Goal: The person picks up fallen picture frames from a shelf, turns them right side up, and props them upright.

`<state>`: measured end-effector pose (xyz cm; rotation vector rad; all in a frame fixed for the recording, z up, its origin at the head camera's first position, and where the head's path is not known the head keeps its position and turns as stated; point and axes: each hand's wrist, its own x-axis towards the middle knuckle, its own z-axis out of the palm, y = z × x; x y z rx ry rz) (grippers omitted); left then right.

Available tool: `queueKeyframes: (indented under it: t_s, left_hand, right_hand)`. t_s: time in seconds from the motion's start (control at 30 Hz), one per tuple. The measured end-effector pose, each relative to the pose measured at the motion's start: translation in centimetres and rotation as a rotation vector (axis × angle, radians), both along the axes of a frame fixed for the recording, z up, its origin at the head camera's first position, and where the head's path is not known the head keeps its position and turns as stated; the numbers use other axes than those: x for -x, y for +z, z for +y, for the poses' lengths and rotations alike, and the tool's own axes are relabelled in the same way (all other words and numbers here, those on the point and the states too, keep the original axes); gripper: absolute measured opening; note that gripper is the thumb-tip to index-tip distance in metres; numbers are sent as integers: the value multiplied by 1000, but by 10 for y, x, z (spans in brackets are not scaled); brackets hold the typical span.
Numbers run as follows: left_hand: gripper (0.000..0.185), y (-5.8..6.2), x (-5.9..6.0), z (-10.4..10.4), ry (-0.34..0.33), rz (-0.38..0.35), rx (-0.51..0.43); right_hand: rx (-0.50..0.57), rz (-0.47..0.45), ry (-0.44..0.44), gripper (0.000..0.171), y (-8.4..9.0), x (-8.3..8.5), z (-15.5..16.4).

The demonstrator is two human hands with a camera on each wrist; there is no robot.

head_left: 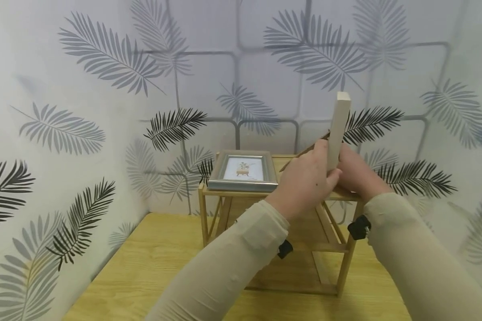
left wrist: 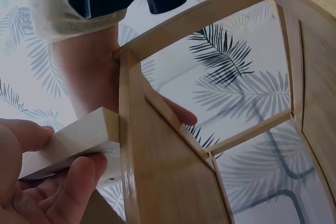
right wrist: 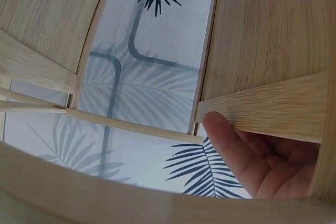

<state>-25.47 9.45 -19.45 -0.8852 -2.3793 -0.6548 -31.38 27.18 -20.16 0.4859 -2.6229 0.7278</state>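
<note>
My left hand (head_left: 305, 180) grips a white frame (head_left: 339, 127), which stands upright and edge-on over the right side of the wooden shelf rack. A thin brown flap (head_left: 311, 149) slants out from the frame's left side, like an easel back. In the left wrist view, thumb and fingers pinch the frame's thick edge (left wrist: 79, 142) close beside the rack's top board (left wrist: 139, 150). Behind the frame, my right hand (head_left: 355, 169) holds the rack's top right edge. Seen from below in the right wrist view, its thumb (right wrist: 223, 135) lies against the rail (right wrist: 273, 111), with the other fingers partly hidden.
A silver picture frame (head_left: 271, 171) with a plant drawing lies flat on the rack's left top. Lower shelves (head_left: 289, 269) sit beneath, on a yellow wood-grain surface (head_left: 144, 267). A leaf-patterned wall (head_left: 209, 80) rises close behind. Black wrist mounts (head_left: 359, 227) hang below both sleeves.
</note>
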Motion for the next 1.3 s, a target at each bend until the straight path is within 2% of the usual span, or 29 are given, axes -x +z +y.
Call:
queueKeyframes:
  t_s: [0.1, 0.17, 0.27, 0.47, 0.73, 1.0, 1.13, 1.3]
  left_hand:
    - [43, 2, 2, -1, 28, -11, 28]
    - [40, 4, 4, -3, 45, -25, 39]
    - [38, 5, 5, -5, 55, -55, 50]
    - [41, 7, 10, -11, -4, -73, 46]
    - [36, 15, 14, -20, 38, -119, 80]
    - [45, 19, 20, -27, 62, -183, 142]
    - [47, 21, 24, -33, 54, -210, 173]
    - [35, 25, 34, -45, 21, -282, 183]
  right_hand:
    - [64, -105, -76, 46, 0, 0, 1]
    - [89, -125, -83, 48, 0, 0, 1]
    - [100, -116, -81, 48, 0, 0, 0]
    - [123, -97, -109, 52, 0, 0, -1]
    - [99, -76, -146, 46, 3, -4, -1]
    - [119, -125, -186, 42, 5, -9, 0]
    - [133, -141, -196, 45, 4, -9, 0]
    - [152, -131, -204, 43, 4, -10, -3]
